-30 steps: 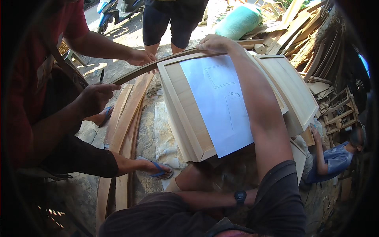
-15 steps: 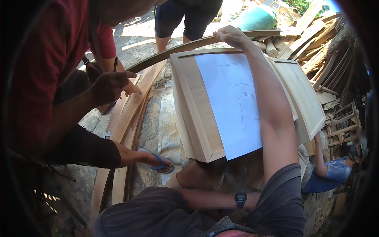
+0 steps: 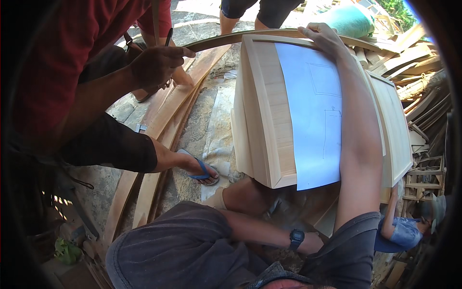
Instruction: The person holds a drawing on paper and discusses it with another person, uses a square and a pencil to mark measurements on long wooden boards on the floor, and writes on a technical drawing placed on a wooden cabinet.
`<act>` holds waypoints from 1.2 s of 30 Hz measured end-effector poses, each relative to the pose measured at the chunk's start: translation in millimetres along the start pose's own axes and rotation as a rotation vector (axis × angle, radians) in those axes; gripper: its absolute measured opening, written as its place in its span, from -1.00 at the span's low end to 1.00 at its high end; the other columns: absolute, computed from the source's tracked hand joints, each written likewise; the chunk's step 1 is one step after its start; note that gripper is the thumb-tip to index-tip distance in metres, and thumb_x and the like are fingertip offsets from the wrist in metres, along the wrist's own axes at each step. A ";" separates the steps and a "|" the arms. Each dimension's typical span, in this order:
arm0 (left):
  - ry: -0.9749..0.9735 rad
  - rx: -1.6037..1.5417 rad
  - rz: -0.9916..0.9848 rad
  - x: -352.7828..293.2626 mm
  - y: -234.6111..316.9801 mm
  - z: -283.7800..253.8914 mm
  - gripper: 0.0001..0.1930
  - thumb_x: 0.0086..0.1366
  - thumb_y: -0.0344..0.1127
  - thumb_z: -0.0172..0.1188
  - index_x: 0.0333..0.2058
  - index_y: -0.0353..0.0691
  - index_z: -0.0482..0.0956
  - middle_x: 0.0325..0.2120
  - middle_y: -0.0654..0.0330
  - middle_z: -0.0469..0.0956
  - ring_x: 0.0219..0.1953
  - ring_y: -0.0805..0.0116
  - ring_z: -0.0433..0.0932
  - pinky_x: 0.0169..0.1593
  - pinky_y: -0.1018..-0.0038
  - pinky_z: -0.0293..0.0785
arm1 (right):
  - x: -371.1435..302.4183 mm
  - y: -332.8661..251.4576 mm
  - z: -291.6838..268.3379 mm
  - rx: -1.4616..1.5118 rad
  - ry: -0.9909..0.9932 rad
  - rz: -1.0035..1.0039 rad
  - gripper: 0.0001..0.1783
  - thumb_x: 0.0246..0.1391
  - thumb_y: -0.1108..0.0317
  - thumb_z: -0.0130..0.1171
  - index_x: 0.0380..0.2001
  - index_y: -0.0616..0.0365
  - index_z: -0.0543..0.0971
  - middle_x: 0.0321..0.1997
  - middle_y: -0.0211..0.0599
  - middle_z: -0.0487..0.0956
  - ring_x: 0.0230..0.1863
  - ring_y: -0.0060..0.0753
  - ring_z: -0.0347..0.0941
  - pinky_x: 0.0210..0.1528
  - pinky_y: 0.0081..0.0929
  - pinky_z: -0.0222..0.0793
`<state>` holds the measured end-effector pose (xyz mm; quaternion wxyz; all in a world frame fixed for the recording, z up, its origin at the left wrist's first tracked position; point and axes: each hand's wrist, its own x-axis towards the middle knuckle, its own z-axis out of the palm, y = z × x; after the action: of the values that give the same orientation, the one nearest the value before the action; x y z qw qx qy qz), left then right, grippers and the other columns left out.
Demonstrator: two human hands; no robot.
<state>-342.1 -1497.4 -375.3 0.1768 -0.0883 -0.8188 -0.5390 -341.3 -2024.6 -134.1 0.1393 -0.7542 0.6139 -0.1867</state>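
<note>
My right hand reaches over a pale wooden framed panel. Its fingers curl round a long, thin wooden strip along the panel's far edge. On the panel lies a white sheet of paper with pencilled rectangles, partly covered by my right forearm. My left forearm, wearing a dark wristwatch, crosses low in front of me. The left hand sits beside my right sleeve, its fingers hidden. At the strip's left end is a co-worker's hand with a black pen.
Long wooden boards lie on the ground to the left, near the co-worker's sandalled foot. Another framed panel stands to the right. Scrap wood is heaped beyond it. A person in blue is at the lower right.
The view has shifted, so the panel, paper and strip appear farther right and slightly higher. My right hand stays at the strip, now closer to the panel's far edge.
</note>
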 end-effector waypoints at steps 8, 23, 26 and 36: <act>-0.188 0.101 -0.004 -1.9 16.8 -27.8 -0.67 0.13 -0.11 0.22 -0.18 -0.16 0.63 -0.28 -0.05 0.68 -0.16 -0.06 0.65 0.02 0.02 0.44 | 7.7 9.7 -1.4 -0.179 0.181 -0.205 -0.39 0.17 -0.27 0.11 -0.50 0.12 0.62 -0.70 -0.39 0.40 -0.51 -0.46 0.34 -0.24 -0.33 0.32; 0.048 -0.505 0.102 -20.5 19.1 -40.1 -0.44 0.35 -0.05 0.15 0.19 -0.33 0.41 0.24 -0.12 0.35 0.27 0.05 0.31 0.33 0.24 0.20 | 1.7 6.3 -12.3 -0.104 0.030 -0.044 -0.36 0.18 -0.33 0.03 -0.56 0.06 0.54 -0.66 -0.45 0.36 -0.44 -0.45 0.31 -0.08 -0.34 0.24; 0.091 -0.682 -0.054 -31.4 2.1 -20.3 -0.40 0.34 -0.08 0.18 0.23 -0.33 0.35 0.29 -0.09 0.30 0.31 0.11 0.25 0.37 0.26 0.13 | 9.3 1.4 -13.6 -0.081 0.001 -0.036 -0.36 0.17 -0.33 0.05 -0.54 0.07 0.57 -0.67 -0.42 0.38 -0.45 -0.45 0.32 -0.13 -0.35 0.26; -0.197 -0.203 -0.016 -25.9 36.1 -74.2 -0.17 0.33 0.08 0.11 0.41 -0.20 0.01 0.45 0.06 -0.03 0.45 0.16 -0.03 0.46 0.29 -0.11 | 6.0 0.0 -10.5 -0.080 0.042 -0.008 -0.30 0.15 -0.33 0.09 -0.70 0.11 0.49 -0.67 -0.31 0.41 -0.48 -0.40 0.31 -0.23 -0.27 0.27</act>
<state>-291.7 -1549.5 -328.1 0.0816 -0.1518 -0.7740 -0.6093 -345.0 -2030.3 -124.1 0.0953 -0.7578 0.6204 -0.1781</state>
